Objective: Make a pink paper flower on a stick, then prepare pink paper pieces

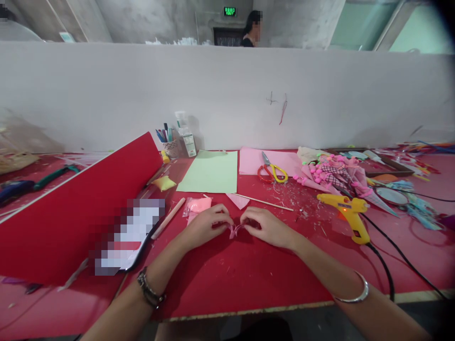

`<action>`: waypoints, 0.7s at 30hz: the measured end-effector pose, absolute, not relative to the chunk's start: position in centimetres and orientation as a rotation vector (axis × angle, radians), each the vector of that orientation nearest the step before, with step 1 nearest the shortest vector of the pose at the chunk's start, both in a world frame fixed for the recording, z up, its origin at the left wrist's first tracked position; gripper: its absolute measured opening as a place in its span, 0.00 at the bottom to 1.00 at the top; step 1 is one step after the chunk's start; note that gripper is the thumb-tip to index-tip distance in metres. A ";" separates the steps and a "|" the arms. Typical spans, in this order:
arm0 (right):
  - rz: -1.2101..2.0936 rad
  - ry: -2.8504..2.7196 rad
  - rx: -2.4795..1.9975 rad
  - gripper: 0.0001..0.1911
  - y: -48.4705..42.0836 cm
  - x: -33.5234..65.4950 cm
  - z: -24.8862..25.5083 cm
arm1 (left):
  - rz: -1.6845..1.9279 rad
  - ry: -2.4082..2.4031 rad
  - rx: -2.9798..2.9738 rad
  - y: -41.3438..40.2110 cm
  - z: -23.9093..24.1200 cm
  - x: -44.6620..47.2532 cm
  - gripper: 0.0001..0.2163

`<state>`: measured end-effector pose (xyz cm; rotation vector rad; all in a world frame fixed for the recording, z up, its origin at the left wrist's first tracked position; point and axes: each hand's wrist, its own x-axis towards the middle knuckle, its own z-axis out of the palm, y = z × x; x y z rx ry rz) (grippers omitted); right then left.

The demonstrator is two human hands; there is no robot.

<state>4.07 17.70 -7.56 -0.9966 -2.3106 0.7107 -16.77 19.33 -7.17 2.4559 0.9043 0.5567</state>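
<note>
Head view | left hand (208, 223) and right hand (266, 226) are both pinching pink piece (233, 231), fingers closed on it | piece is lying crosswise between them, equally near each.

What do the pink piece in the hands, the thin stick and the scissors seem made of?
The pink piece: thin matte paper or felt, perhaps; it folds softly. The thin stick: likely wood, pale, matte. The scissors: grey metal blades, glossy red and yellow plastic handles.
</note>
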 end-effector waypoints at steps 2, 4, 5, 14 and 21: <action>0.693 -2.319 -0.967 0.05 17.7 4.0 -7.5 | 0.561 0.888 2.442 19.3 -7.2 -16.7 0.08; 0.686 -2.319 -0.950 0.05 17.6 4.0 -7.3 | 0.568 0.872 2.428 19.3 -7.2 -16.6 0.08; 0.687 -2.316 -0.944 0.05 17.6 4.0 -7.3 | 0.575 0.861 2.422 19.3 -7.2 -16.6 0.08; 0.716 -2.335 -0.912 0.04 17.5 4.0 -7.0 | 0.581 0.751 2.369 19.1 -7.0 -16.7 0.08; 0.729 -2.335 -0.925 0.04 17.4 4.0 -6.9 | 0.579 0.754 2.353 19.0 -6.8 -16.6 0.07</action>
